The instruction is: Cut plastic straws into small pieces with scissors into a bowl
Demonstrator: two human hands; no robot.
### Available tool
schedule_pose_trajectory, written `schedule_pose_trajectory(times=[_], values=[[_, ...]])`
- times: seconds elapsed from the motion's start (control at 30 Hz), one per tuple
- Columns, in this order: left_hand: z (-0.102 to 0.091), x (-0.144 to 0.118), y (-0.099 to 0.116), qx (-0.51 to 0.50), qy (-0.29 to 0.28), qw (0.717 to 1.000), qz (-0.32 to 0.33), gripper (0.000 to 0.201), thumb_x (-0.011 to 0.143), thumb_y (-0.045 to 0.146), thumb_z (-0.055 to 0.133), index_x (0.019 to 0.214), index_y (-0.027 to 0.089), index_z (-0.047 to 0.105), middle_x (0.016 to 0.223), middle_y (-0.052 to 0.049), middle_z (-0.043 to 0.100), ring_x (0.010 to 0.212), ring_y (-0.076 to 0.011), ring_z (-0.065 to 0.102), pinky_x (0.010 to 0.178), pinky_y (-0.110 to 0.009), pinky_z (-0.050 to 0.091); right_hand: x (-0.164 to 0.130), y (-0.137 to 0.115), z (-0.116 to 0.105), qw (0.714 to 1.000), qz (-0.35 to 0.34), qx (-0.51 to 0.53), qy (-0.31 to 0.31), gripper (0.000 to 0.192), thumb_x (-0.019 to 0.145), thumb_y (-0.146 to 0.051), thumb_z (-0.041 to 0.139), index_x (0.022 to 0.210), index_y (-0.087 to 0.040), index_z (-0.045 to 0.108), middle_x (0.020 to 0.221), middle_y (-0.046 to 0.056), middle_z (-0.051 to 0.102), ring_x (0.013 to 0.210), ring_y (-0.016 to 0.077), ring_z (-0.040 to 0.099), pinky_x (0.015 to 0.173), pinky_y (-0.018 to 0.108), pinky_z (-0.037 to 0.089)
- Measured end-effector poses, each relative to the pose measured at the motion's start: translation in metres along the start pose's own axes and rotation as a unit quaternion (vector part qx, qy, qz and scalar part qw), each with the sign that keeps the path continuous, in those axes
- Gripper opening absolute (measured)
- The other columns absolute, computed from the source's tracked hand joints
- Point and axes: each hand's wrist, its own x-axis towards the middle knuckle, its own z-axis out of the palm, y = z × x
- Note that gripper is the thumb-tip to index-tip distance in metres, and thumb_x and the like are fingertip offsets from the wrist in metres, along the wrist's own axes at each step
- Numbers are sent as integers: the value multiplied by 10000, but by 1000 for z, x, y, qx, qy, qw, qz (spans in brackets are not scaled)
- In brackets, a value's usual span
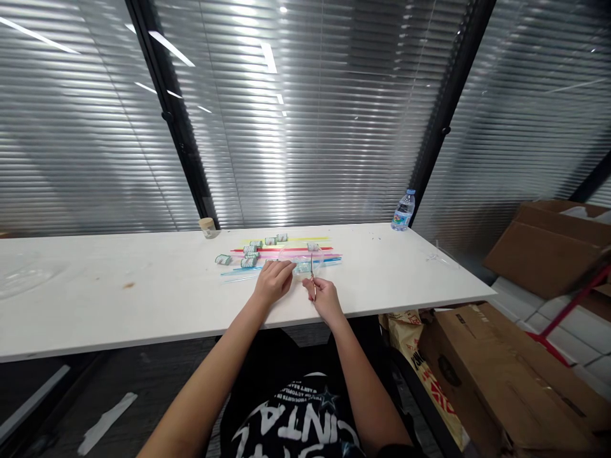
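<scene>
Scissors with rose-gold handles and slim metal blades, there in the right hand! Its fingers closed round the handles, tips pointing away from the body; whether the blades were parted, I couldn't tell. Just left of them, the left hand, fingers curled downward; whether they pinched anything didn't show. Between the two, near the blades, lay a pale-green packet in clear plastic. Neat work, I judged, called for steadying that packet, left fingertips clear of the blades. Just beyond the grip: small white-and-green wrapped rolls and thin red, yellow, pink and blue strips. A smooth white tabletop ran beneath both hands; far to their right stood a blue-capped clear plastic bottle, and behind everything hung silver slatted blinds.
</scene>
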Motion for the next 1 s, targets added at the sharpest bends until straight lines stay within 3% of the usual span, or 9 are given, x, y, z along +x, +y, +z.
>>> schedule_pose_trajectory(times=[0.3, 0.43, 0.63, 1.0], values=[[0, -1, -1, 63, 15, 997, -31, 301, 891, 150, 475, 1141, 237, 620, 934, -81, 712, 779, -202, 627, 687, -348, 417, -2, -3, 0, 998, 25, 25, -49, 478, 770, -637, 596, 660, -172, 595, 510, -30, 464, 483, 106, 400, 488, 237, 308], [0, 0, -1, 47, 12, 999, -18, 311, 881, 131, 481, 1131, 247, 626, 912, -68, 705, 765, -192, 617, 676, -341, 406, -4, -7, -1, 997, 27, 14, -70, 437, 759, -605, 628, 710, -170, 625, 512, -41, 449, 477, 100, 373, 487, 238, 296], [2, -3, -2, 17, -18, 1000, -9, 343, 881, 162, 452, 1158, 262, 628, 934, -75, 693, 790, -189, 625, 684, -344, 403, -3, -7, -1, 998, 21, -8, -59, 451, 760, -615, 617, 702, -168, 632, 516, -31, 469, 482, 105, 388, 489, 238, 307], [1, -3, -2, 34, -18, 999, 14, 296, 884, 161, 465, 1110, 261, 627, 920, -64, 704, 762, -181, 625, 660, -344, 376, -2, -6, -1, 998, 15, -11, -60, 445, 766, -605, 622, 689, -167, 617, 518, -26, 479, 493, 110, 409, 499, 237, 315]])
